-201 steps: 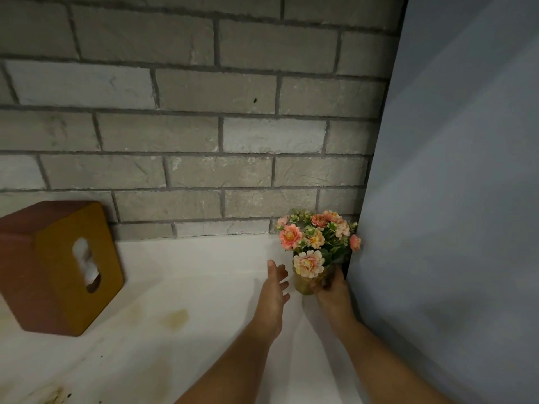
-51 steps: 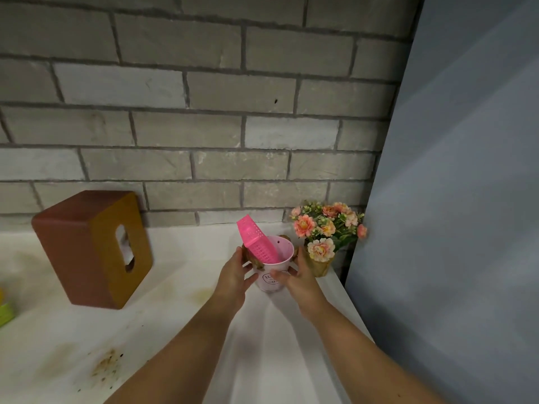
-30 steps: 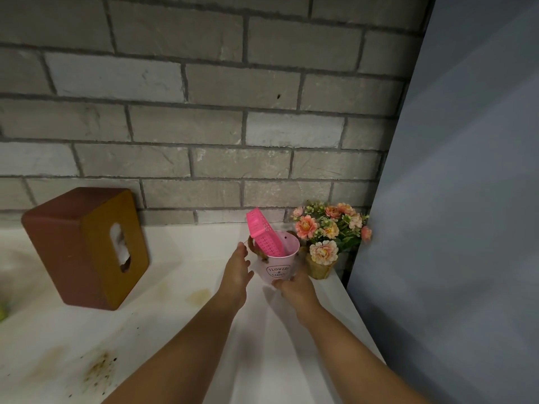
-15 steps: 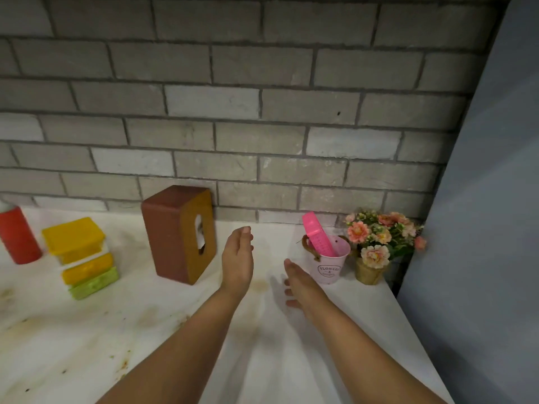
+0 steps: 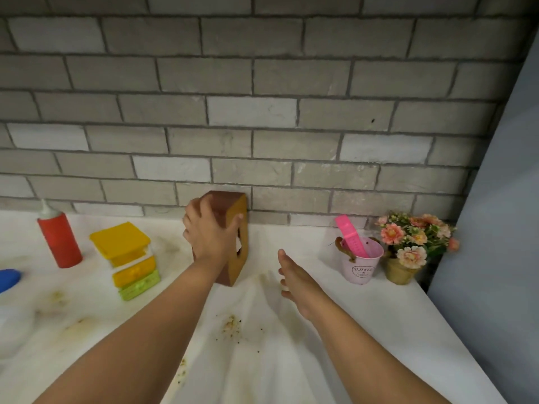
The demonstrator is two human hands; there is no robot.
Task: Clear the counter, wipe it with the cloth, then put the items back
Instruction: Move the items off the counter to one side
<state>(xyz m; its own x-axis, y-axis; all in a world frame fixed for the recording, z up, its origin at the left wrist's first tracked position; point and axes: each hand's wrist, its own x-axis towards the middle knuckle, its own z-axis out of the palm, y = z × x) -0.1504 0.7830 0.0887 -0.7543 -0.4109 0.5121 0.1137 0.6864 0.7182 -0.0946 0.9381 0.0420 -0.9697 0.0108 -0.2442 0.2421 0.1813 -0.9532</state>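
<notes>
A brown wooden tissue box [image 5: 233,208] stands on end near the brick wall, and my left hand [image 5: 208,231] grips it over its top and side. My right hand [image 5: 294,277] hovers open just right of the box, palm facing left, holding nothing. At the far right a pink bucket [image 5: 361,265] with a pink comb-like tool [image 5: 350,236] in it stands beside a small pot of pink and orange flowers [image 5: 414,243]. The white counter [image 5: 262,360] carries brown stains and crumbs [image 5: 232,328].
Left of the box sit a stack of yellow and green lidded containers [image 5: 128,250], a red squeeze bottle [image 5: 58,234] and a blue object [image 5: 8,279] at the frame's edge. A grey panel [image 5: 495,228] bounds the counter on the right.
Both hands left the pink bucket, which now stands beside the flowers. My view swung left, and my left hand closed on the tissue box while the right followed, open.
</notes>
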